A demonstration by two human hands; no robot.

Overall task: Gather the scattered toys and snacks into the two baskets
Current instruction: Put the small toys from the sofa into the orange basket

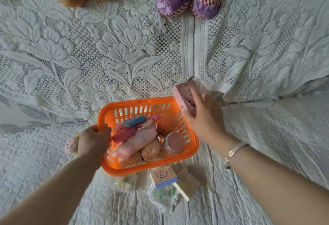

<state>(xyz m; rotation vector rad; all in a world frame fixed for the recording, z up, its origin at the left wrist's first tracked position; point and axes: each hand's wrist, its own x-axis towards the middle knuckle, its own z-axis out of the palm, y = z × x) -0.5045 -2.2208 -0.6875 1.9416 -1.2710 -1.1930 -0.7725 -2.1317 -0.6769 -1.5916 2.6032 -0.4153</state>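
Head view, lower centre: left hand gripping orange basket rim, likely steadying it; right hand grasping pink box above right rim, seemingly for dropping in.

— What does the head view show of the person?

— Two bare forearms, no sleeves in view. One enters from the lower left of the frame, the other from the lower right.

— Anything worn?

— On the right wrist, a thin silver bracelet of several fine bands, right of centre, with a small bead or charm hanging at its lower end. The left hand and its wrist show no jewellery. The right hand shows no rings on the visible fingers.
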